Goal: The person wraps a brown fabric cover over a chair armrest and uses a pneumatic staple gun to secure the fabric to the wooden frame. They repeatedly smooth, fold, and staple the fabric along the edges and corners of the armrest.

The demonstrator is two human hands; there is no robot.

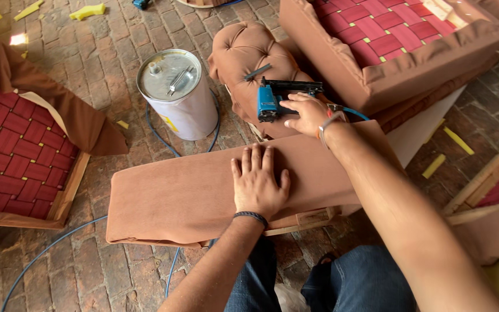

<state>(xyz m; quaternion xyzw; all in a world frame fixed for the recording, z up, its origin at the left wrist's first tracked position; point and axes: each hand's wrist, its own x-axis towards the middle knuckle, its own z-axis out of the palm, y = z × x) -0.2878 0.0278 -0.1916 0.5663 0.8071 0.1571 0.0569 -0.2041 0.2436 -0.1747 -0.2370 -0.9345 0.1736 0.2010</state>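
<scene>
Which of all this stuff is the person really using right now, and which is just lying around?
In use:
- brown fabric panel, pressed flat under the left hand
- blue staple gun, gripped by the right hand
- blue hose trailing across the brick floor

Lying about:
- white metal can
- tufted cushion
- yellow foam scraps
- red-webbed chair frames

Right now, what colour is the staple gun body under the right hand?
Blue body, black top, on the staple gun under the right hand; the head view shows it.
</scene>
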